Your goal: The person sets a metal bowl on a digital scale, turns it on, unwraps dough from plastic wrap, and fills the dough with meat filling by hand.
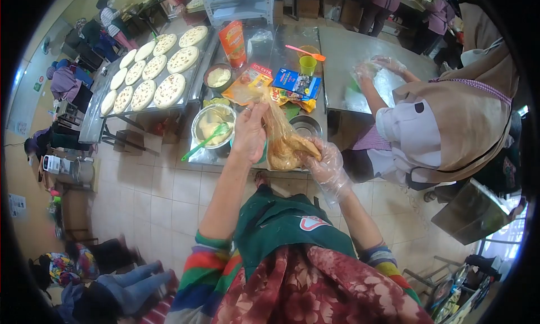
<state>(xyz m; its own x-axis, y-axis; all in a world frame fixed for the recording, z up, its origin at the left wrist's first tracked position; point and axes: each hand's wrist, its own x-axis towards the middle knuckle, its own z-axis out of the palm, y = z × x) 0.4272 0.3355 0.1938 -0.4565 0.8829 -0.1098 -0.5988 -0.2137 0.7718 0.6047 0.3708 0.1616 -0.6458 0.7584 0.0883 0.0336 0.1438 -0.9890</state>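
Held up before a green apron, a clear plastic bag of brown food hangs between two hands at the near edge of a steel tabletop. The left hand has its fingers closed on the bag's upper part; the right hand, in a clear glove, grasps the bulging brown food, though whether through the plastic or directly cannot be told. The bag's long axis slants from the far left toward the wearer and rightward, its heavy end nearer the right hand. Just left of the left hand sits a bowl of pale mixture, a green spatula across its rim; flatbreads lie farther left.
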